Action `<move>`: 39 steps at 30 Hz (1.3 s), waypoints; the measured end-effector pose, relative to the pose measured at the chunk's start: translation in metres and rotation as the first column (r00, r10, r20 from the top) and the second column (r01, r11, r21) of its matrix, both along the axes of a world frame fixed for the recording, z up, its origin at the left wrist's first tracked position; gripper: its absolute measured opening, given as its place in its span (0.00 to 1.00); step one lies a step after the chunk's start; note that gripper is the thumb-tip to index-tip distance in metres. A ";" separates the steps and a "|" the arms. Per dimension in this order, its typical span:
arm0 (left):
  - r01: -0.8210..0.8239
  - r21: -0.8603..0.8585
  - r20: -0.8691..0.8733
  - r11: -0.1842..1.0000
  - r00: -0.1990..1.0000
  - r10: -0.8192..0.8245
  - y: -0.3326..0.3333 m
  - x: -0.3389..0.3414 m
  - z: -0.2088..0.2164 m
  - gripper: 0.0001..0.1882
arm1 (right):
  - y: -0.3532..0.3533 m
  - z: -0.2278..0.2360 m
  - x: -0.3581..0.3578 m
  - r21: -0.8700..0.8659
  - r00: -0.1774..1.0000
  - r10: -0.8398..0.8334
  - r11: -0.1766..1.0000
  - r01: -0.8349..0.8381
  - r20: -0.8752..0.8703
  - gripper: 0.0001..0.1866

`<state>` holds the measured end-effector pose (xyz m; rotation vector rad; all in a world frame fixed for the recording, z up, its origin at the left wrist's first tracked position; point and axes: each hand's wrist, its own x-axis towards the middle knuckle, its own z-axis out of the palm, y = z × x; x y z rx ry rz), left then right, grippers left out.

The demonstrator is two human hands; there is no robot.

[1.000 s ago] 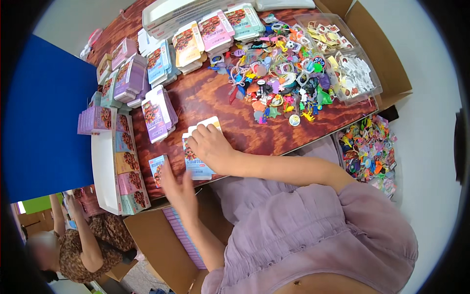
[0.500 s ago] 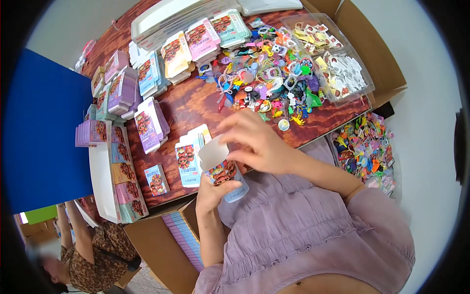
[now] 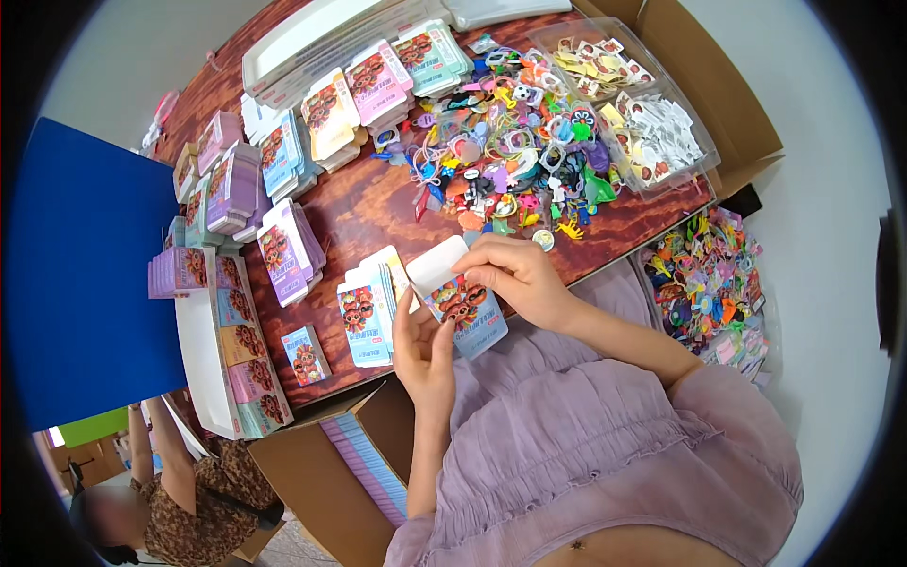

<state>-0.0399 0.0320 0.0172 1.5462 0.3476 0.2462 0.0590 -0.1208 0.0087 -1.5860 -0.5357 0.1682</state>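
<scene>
A light-blue printed cardboard box with a white flap at its top is held over the table's near edge. My left hand grips its left side, thumb across the front and fingers along the edge. At the upper right, my right hand pinches the box beside the white flap. Whether anything is inside the box cannot be seen. Just left of it lies a stack of flat blue cartons with a yellow one among them. A small finished-looking blue box sits farther left.
Colourful small trinkets are heaped on the table, beside a clear divided tray of small packets. Carton stacks line the left and back. A display box stands left; an open cardboard box is below. Another person works at lower left.
The box has tilted and now looks flatter, its front facing up. My right hand has come down onto its upper edge, and my left hand has shifted along its left side.
</scene>
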 end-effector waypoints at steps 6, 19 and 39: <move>0.142 0.440 0.042 0.886 0.983 -0.179 0.019 -0.009 -0.006 0.29 | -0.003 0.012 -0.006 0.233 0.944 0.128 0.971 -0.057 -0.303 0.13; 0.320 0.073 -0.072 0.945 0.946 -0.315 0.009 -0.001 -0.007 0.38 | -0.011 -0.006 0.004 0.122 0.872 0.135 0.989 -0.087 -0.470 0.05; 0.220 -0.154 -0.055 0.963 0.971 -0.231 0.021 0.017 -0.014 0.36 | -0.027 -0.027 0.001 0.455 0.606 0.238 0.860 0.233 -0.759 0.14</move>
